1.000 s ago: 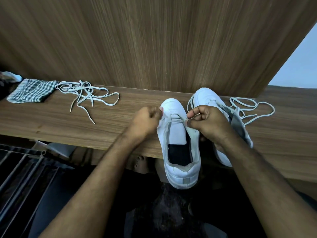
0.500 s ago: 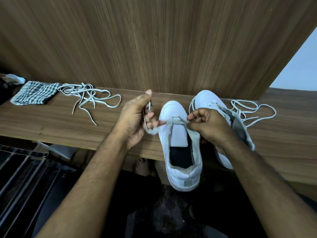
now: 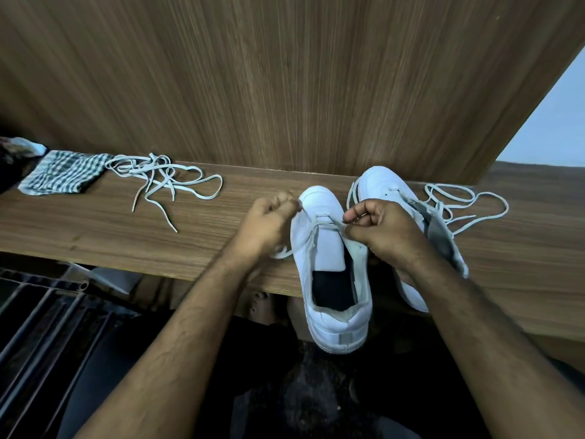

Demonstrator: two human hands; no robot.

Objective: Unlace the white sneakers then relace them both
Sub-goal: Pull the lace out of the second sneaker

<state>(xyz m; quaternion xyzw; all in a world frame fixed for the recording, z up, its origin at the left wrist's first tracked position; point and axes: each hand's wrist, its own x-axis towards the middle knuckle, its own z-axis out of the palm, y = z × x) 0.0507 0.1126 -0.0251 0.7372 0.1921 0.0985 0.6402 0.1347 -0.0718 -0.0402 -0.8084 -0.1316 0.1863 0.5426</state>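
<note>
Heel of the near sneaker overhangs the worktop; left hand and right hand each pinch its limp, light lace, best held by the stiff tips; second sneaker behind; spare lace far left.

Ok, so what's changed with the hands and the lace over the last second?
The left hand, which half a second ago had opened with fingers spread beside the near sneaker, has closed into a fist on the lace again. The right hand keeps pinching the lace's other end. The far sneaker, loose lace and checked cloth stayed put.
</note>
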